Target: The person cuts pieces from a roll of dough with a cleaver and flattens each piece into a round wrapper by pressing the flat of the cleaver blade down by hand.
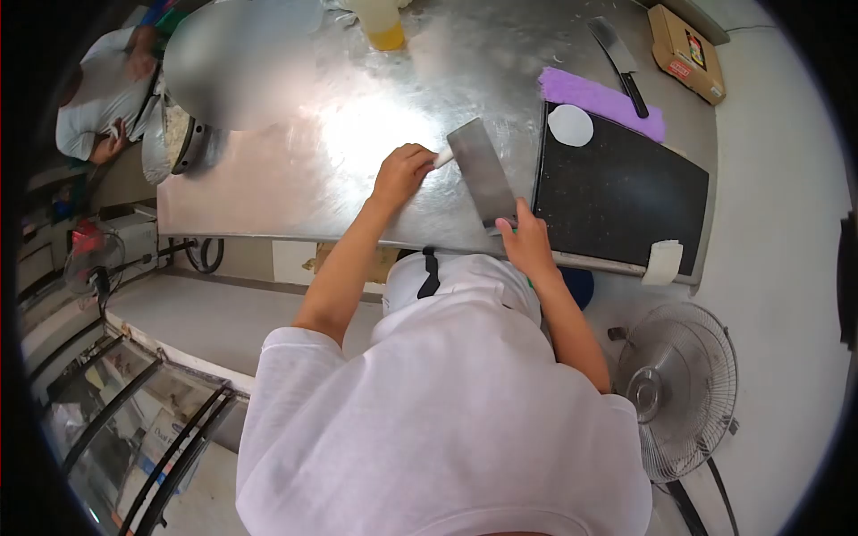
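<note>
My right hand (527,239) is closed around the handle of a broad rectangular cleaver (483,171) near the table's front edge. Its wide grey blade slants up and to the left above the steel table (277,192). To the left of the blade, the fingers of my left hand (402,172) pinch a short white stick-like roll (444,157). What the roll is made of cannot be told; its far end meets the blade's edge in this view. Most of the cleaver's handle is hidden by my fingers.
On the right lies a black board (617,192) bearing a white disc (570,125) and a white cloth (662,262). Behind are a purple towel (590,94), a black-handled knife (617,54), a cardboard box (686,54) and a yellow-liquid container (382,27). Another person (103,89) is at far left.
</note>
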The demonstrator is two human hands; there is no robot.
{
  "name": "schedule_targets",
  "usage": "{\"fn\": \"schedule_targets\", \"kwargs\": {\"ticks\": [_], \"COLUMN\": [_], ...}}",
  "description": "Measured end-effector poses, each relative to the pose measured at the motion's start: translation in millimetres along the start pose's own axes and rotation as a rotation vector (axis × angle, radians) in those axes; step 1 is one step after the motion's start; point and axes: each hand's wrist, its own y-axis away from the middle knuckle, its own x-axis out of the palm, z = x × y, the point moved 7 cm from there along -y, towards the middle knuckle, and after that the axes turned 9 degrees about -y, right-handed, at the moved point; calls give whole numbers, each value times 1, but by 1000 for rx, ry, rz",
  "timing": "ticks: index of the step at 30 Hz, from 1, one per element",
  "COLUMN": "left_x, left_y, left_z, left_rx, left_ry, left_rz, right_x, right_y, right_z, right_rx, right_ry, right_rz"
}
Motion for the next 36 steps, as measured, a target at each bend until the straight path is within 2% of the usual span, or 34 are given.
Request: {"fn": "schedule_targets", "kwargs": {"ticks": [6, 10, 11, 12, 13, 14, 15, 17, 18, 21, 22, 24, 25, 27, 29, 30, 31, 33, 36], "left_x": [1, 11, 11, 8, 7, 1, 0, 3, 2, 6, 21, 51, 66, 106, 154, 190, 195, 216, 217], "left_y": [-16, -19, -20, -25, -28, -31, -33, -35, -36, -51, -57, -68, -71, -71, -69, -67, -68, -86, -95], "left_z": [7, 8, 6, 11, 12, 9, 10, 16, 10, -40, -66, -134, -174, -249, -297, -297, -311, -310, -316], "left_rx": [197, 148, 165, 48, -57, -5, -59, -163, -145, -126, -79, 61, 153, 480, 718, 767, 788, 537, 532], "left_ry": [-1, -20, -7, 29, 66, 88, 184, 284, 321, 382, 434, 605, 730, 622, 419, 237, 233, -267, -296], "left_rz": [14, 13, 34, 19, 17, -39, -96, 87, 72, 92, 164, 276, 322, 600, 754, 758, 780, 939, 940], "right_x": [15, 52, 61, 67, 70, 71, 67, 58, 57, 23, 9, -28, -37, -51, -68, -73, -74, -81, -80], "right_y": [-10, -15, -21, -27, -31, -38, -42, -23, -5, 48, 65, 104, 122, 158, 188, 203, 212, 232, 246], "right_z": [42, 24, 26, 27, 29, 35, 37, 27, 20, -11, -23, -29, -48, -93, -109, -115, -121, -131, -156], "right_rx": [154, 165, 109, 57, 94, 128, 150, 173, 173, 273, 318, 68, 78, 293, 423, 478, 492, 472, 416], "right_ry": [419, 403, 361, 315, 295, 227, 163, 14, -120, -243, -342, -171, -179, -318, -524, -678, -695, -714, -809], "right_rz": [120, 81, 31, -29, -61, -53, -56, -189, -258, -468, -510, -806, -826, -928, -1052, -1130, -1152, -1256, -1246]}}
